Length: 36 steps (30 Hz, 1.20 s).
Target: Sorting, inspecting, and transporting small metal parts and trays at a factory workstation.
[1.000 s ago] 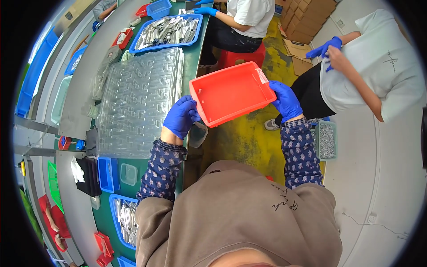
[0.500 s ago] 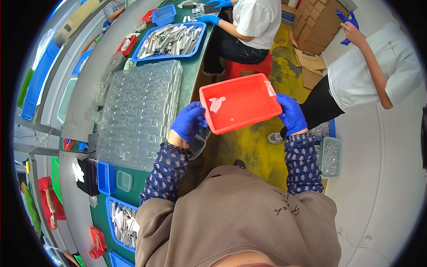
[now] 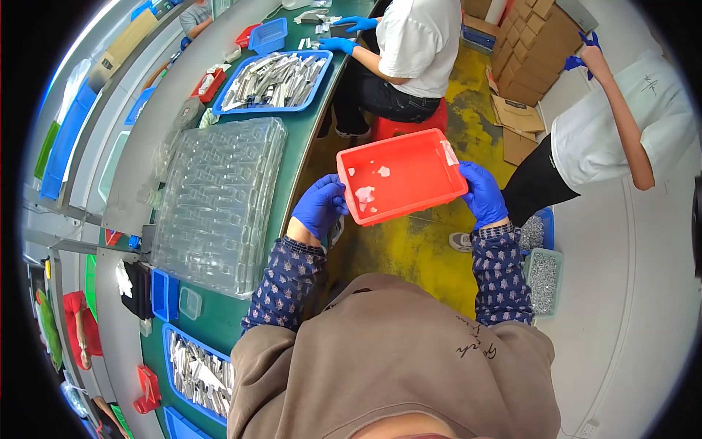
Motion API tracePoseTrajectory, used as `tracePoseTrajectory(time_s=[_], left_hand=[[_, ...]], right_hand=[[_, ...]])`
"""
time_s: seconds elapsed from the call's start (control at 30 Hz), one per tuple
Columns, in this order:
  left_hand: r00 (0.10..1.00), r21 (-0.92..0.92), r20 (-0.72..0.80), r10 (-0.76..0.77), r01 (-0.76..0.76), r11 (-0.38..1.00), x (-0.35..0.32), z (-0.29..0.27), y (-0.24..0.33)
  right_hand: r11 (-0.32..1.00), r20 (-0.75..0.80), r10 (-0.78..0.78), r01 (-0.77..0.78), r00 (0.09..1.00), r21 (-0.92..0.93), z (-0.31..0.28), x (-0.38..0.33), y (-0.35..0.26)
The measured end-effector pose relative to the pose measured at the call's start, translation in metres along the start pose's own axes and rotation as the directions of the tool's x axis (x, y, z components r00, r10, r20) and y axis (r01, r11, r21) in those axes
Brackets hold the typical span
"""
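Observation:
In front of me, above the floor, I hold a shallow red plastic tray (image 3: 420, 179) by its two short ends. My left hand (image 3: 321, 208), in a blue glove, is closed on its left end. The right end is gripped by my right hand (image 3: 482, 194), gloved the same way. A few pale patches show on the tray's inner bottom; whether they are scraps or glare, I cannot tell. A whitish strip sticks to its right rim. My fingertips are partly hidden behind the rim.
Stacked clear plastic trays (image 3: 218, 205) lie on the green table (image 3: 292, 212) at my left. Beyond them a blue tray (image 3: 325, 82) holds many metal strips. A seated co-worker (image 3: 420, 51) is ahead, another person (image 3: 621, 124) stands at right. Tubs of small silvery parts (image 3: 542, 282) sit by the wall.
The red tray has shifted slightly right and down with both my hands. Its pale patches look different. My view has turned a little; the standing person's raised hand has moved.

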<state>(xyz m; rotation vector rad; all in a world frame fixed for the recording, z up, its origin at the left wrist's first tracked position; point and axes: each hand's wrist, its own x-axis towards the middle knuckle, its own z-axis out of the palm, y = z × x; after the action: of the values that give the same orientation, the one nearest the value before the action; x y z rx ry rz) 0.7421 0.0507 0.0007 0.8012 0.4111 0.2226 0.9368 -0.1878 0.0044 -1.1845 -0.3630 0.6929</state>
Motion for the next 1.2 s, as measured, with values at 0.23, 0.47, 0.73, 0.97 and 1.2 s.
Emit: tracePoseTrajectory(time_s=[0.23,0.47,0.73,0.97,1.2], left_hand=[[0.999,0.012,0.042,-0.031,0.031,0.999,0.023,0.01,-0.003],[0.986,0.07,0.153,-0.068,0.058,0.996,0.059,0.012,0.004],[0.977,0.133,0.151,-0.151,0.131,0.982,0.108,0.044,0.013],[0.948,0.186,0.21,-0.24,0.202,0.962,0.164,0.071,0.007],[0.902,0.189,0.312,-0.299,0.249,0.95,0.23,0.11,-0.024]], right_hand=[[0.999,-0.054,-0.01,0.013,0.998,0.051,-0.017,0.007,-0.004],[0.993,-0.175,0.017,0.003,0.984,0.115,-0.027,0.014,-0.007],[0.993,-0.281,-0.114,0.119,0.953,-0.001,-0.048,0.024,-0.009],[0.978,-0.441,-0.044,0.129,0.897,0.164,-0.068,0.034,-0.02],[0.961,-0.421,-0.124,0.215,0.899,0.176,-0.136,0.055,-0.03]])
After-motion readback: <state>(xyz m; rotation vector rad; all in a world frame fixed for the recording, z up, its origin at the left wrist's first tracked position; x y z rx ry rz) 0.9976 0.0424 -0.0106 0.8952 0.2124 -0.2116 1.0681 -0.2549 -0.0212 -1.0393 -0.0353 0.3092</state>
